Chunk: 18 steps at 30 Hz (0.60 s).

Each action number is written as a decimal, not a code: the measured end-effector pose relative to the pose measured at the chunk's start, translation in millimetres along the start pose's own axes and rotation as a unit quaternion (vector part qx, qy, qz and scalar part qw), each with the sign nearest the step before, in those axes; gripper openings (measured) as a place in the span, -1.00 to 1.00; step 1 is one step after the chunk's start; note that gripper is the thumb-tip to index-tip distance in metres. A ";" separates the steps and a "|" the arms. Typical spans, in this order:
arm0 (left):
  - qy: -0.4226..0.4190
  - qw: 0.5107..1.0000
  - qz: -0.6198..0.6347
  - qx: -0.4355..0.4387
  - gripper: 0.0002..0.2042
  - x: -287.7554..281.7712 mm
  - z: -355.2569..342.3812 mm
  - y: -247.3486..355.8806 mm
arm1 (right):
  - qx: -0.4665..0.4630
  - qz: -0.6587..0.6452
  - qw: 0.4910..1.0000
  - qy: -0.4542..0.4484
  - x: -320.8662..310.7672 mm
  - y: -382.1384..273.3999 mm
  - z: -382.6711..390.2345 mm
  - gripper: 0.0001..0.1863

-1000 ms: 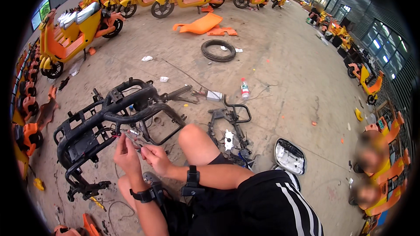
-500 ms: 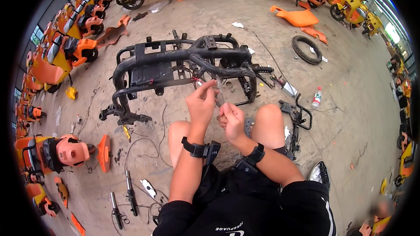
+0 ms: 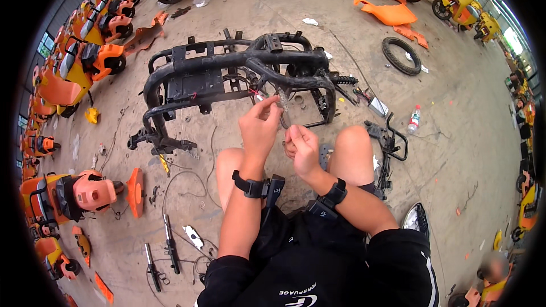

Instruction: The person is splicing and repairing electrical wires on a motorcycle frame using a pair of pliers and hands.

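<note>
On the floor before my knees lies a black scooter frame [image 3: 199, 62] of bent tubes, tilted on its side. My left hand [image 3: 260, 125] is raised just in front of its lower tube, thumb and fingertips pinched together. My right hand [image 3: 301, 149] is close beside it, fingers curled in and thumb pressed on the forefinger. Between the two hands a thin, see-through greyish strip [image 3: 285, 118] runs up from the right fingertips to the left ones; its exact kind is unclear. Red wire ends [image 3: 253, 91] stick out of the frame near the left fingertips.
Fork tubes [image 3: 169, 244] and loose cables lie at lower left. To the right are a black bracket [image 3: 395, 142], a bottle [image 3: 414, 118], a tyre [image 3: 401, 55] and an orange panel [image 3: 387, 11]. Rows of yellow-orange scooters [image 3: 79, 74] line the hall. Another person [image 3: 493, 267] is at lower right.
My hands stay close together at the strip, with the left fingertips shifted slightly. The frame appears a little higher in the view.
</note>
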<state>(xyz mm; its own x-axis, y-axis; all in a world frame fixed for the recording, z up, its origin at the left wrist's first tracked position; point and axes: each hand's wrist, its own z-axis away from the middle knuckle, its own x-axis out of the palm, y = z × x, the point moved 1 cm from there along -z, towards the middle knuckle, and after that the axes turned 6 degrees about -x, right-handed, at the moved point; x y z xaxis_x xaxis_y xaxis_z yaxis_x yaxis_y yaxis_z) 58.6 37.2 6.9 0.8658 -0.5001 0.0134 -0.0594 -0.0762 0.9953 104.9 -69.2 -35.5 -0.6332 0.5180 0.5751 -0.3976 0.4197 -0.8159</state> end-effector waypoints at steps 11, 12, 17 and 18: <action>0.035 0.997 -0.060 0.046 -0.82 2.6 -1.1 -10.7 | -0.027 0.034 0.999 0.017 2.4 1.2 2.8 -0.64; 0.036 0.998 -0.037 0.036 -0.82 0.5 -3.2 -10.8 | -0.028 0.036 0.999 0.019 2.6 0.7 3.3 -0.64; 0.019 0.998 0.005 0.066 -0.81 -8.7 -7.9 -5.6 | -0.018 0.023 0.999 0.019 4.2 -2.5 2.6 -0.64; 0.015 0.998 0.020 0.065 -0.82 -8.8 -5.6 -4.2 | -0.020 0.022 0.999 0.013 4.0 -2.9 2.3 -0.64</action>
<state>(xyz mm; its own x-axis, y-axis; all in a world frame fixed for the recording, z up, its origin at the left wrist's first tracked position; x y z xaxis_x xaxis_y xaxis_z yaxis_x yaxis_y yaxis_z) 53.9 46.8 3.2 0.8757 -0.4793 0.0578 -0.1567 -0.1689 0.9731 102.0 -70.0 -31.0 -0.6310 0.5560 0.5411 -0.3425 0.4261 -0.8373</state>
